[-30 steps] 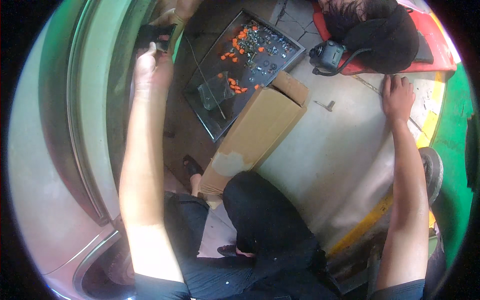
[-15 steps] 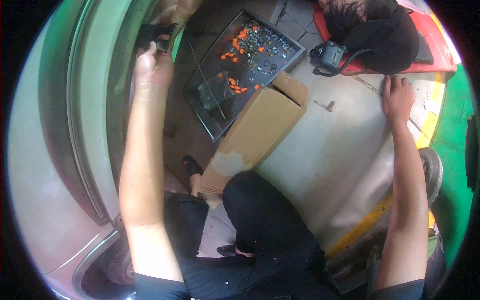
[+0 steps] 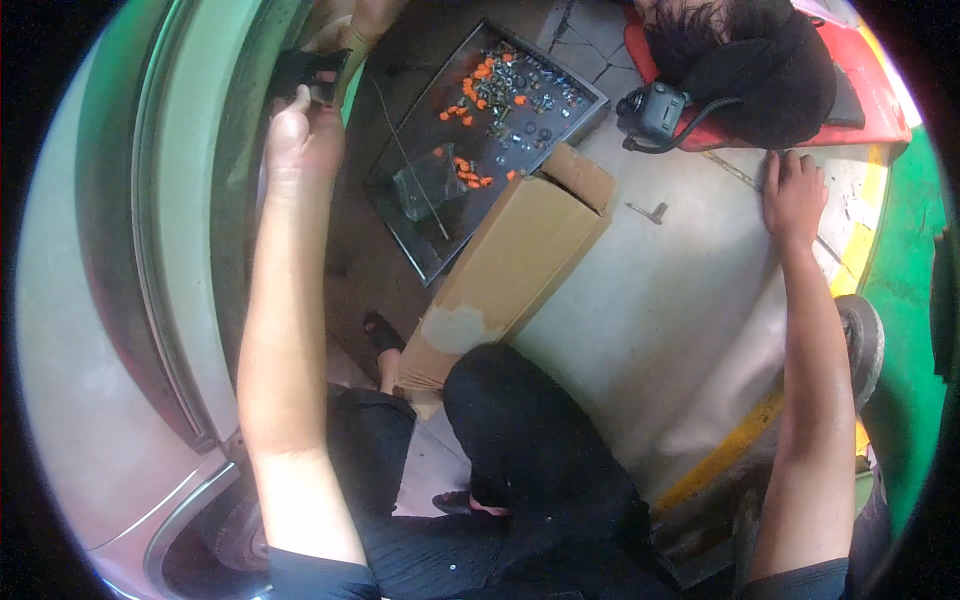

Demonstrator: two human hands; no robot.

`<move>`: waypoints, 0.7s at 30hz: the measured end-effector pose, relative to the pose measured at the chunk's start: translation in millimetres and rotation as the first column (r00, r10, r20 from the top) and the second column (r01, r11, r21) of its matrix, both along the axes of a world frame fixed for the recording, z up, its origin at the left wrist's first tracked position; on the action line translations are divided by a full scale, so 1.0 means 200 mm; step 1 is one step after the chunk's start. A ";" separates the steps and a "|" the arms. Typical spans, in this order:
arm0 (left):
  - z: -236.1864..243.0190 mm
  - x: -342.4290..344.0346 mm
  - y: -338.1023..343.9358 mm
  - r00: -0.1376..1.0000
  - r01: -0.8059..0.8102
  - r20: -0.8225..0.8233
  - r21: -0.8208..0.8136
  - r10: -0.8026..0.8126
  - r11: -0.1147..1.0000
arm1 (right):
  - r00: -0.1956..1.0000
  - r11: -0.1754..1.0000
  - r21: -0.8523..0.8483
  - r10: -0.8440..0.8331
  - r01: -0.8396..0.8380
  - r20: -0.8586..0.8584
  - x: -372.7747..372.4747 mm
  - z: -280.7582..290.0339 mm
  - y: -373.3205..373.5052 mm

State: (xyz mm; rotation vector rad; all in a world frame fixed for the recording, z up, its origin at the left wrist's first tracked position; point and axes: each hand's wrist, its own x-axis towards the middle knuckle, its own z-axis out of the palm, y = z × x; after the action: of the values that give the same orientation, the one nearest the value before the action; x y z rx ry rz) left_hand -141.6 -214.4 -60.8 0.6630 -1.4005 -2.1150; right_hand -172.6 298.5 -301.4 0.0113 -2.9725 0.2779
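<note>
My left hand (image 3: pixel 303 140) reaches up along the pale vehicle body (image 3: pixel 190 180), thumb raised and fingers curled round a black part (image 3: pixel 300 68). The far side of that part is hidden, and its kind does not show. Just beyond it, another person's hand (image 3: pixel 372 18) is at the same spot. My right hand (image 3: pixel 796 195) lies flat on the floor at the right, fingers stretched out and holding nothing, close to the edge of a red board (image 3: pixel 870 85).
A dark tray (image 3: pixel 420 255) holds orange clips, metal fasteners and a clear bag. An open cardboard box (image 3: pixel 510 255) overlaps its near edge. A small metal tool (image 3: pixel 648 212) lies on the floor. Another person's head, with a black corded device (image 3: pixel 655 112), is by the red board.
</note>
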 end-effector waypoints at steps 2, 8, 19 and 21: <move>0.00 0.00 -0.01 1.000 0.004 -0.007 0.023 -0.004 1.000 | 1.000 1.000 -0.003 0.001 -0.001 -0.008 0.00 -0.01 0.00; 0.01 0.00 0.00 0.999 0.035 0.011 -0.062 -0.035 0.997 | 0.997 1.000 -0.018 0.021 -0.023 -0.068 0.00 -0.02 0.01; 0.01 0.01 0.00 1.000 0.009 0.009 -0.034 -0.009 0.999 | 0.999 1.000 -0.001 0.017 -0.017 -0.048 0.00 -0.02 0.00; 0.00 0.00 -0.02 0.999 0.039 -0.020 -0.031 -0.039 0.999 | 0.998 1.000 -0.010 0.018 -0.019 -0.062 0.00 -0.02 0.00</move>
State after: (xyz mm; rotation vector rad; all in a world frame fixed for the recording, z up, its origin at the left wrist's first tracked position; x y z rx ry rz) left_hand -141.1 -218.9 -60.1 0.6042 -1.4428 -2.1199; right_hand -172.5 298.4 -305.1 0.0454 -2.9107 0.2901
